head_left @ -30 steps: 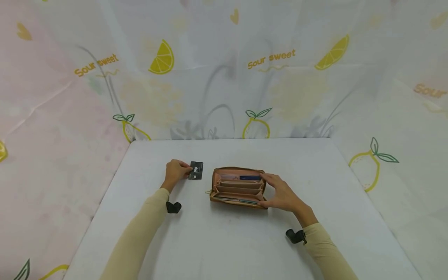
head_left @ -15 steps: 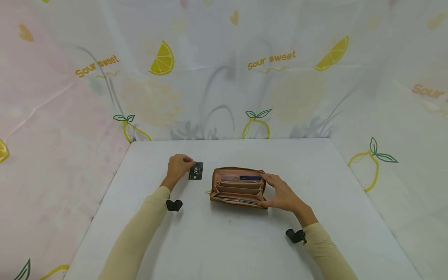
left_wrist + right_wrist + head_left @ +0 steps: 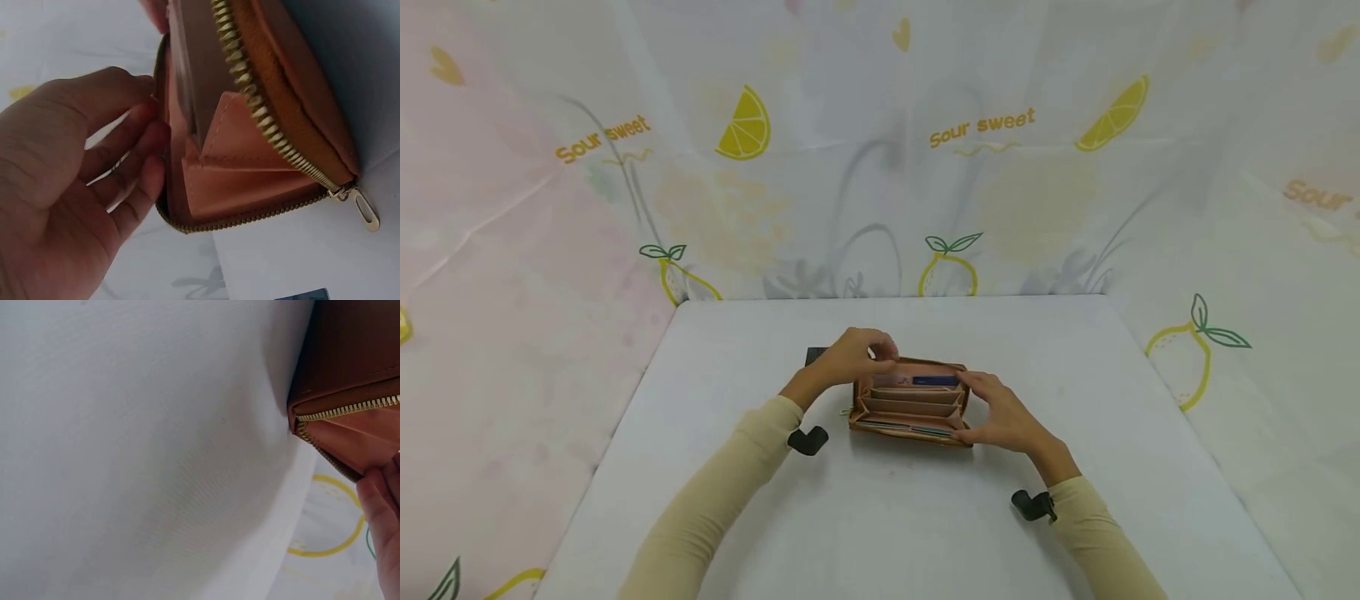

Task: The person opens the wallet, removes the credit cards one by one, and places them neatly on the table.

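A brown zip-around wallet (image 3: 917,408) lies spread on the table with its pleated compartments facing up. Gold zipper teeth (image 3: 250,94) line its edge in the left wrist view. My left hand (image 3: 853,354) is at the far left rim, fingers bent and fingertips against that edge. The right hand (image 3: 1003,417) holds the wallet's right end, thumb on the near side and fingers at the far side. A dark blue card (image 3: 935,381) sits in the far pocket, and card edges (image 3: 902,428) show along the near one. Behind my left hand lies a black card (image 3: 814,355), mostly hidden.
The white table (image 3: 895,525) ends at a patterned lemon-print cloth (image 3: 880,208) behind and at both sides. A metal zipper pull (image 3: 365,209) sticks out at the wallet's left end. Black wrist cameras (image 3: 808,440) are strapped to both sleeves.
My left hand has left the black card, which stays on the table, and moved right to the wallet's far left rim. The right hand and the wallet have stayed put.
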The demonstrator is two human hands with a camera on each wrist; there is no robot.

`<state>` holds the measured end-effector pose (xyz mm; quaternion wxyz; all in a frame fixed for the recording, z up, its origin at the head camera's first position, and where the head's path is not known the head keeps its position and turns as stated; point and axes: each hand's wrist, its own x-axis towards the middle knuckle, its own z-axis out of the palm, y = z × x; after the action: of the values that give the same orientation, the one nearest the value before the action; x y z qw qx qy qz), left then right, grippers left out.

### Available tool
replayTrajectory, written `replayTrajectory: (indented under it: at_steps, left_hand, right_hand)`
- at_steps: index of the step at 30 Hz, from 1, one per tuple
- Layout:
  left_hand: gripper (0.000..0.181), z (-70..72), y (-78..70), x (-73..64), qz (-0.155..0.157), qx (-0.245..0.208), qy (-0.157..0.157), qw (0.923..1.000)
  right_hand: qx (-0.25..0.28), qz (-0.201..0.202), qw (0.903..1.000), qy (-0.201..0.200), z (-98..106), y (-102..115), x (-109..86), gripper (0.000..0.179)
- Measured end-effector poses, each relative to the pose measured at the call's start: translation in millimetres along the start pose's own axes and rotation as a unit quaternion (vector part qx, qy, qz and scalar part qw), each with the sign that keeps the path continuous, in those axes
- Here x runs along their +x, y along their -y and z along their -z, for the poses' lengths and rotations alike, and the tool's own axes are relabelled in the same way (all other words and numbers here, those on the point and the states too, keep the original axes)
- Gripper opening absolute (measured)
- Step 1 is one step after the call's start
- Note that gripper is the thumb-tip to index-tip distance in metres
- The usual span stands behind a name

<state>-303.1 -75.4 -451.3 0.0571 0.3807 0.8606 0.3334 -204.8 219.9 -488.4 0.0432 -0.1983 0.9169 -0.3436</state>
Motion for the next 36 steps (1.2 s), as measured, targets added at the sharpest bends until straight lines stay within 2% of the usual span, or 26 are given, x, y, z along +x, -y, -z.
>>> replayTrajectory:
  at_steps: [2,4,6,8,12,16,19,26,36]
  left_hand:
    - [0.006,-6.6,-8.5,3.3,-0.013,0.049,0.054,0.9973]
    - [0.005,-12.8,-14.5,5.2,-0.024,0.118,0.083,0.9892]
    - [0.007,-17.1,-18.8,6.1,-0.033,0.168,0.084,0.9816]
    - [0.007,-19.4,-21.0,6.9,-0.036,0.195,0.077,0.9771]
    - [0.011,-17.7,-25.0,7.9,-0.023,0.201,0.088,0.9754]
    - [0.018,-12.4,-31.7,9.1,0.007,0.204,0.126,0.9708]
    - [0.017,-11.5,-33.3,11.6,0.027,0.196,0.137,0.9705]
    - [0.007,-19.5,-25.1,17.5,0.027,0.205,0.117,0.9713]
    - [0.006,-25.3,-12.2,19.1,0.027,0.173,0.103,0.9791]
  right_hand:
    - [0.001,0.000,1.0000,0.003,0.2,0.1,0.5,0.101]
    - [0.001,0.000,1.0000,0.005,0.9,0.8,0.7,0.101]
    - [0.002,0.000,1.0000,0.007,1.7,1.4,0.5,0.101]
    - [0.004,0.000,1.0000,0.007,2.1,1.8,0.1,0.101]
    - [0.009,0.003,0.9999,0.007,1.7,0.3,0.1,0.101]
    - [0.009,0.006,0.9999,0.011,1.1,-1.3,0.6,0.102]
    - [0.010,0.008,0.9999,0.010,1.2,-1.2,0.8,0.101]
    - [0.002,0.007,0.9999,0.008,1.6,-0.9,0.8,0.101]
    - [0.000,0.013,0.9999,0.008,1.9,-2.0,0.5,0.102]
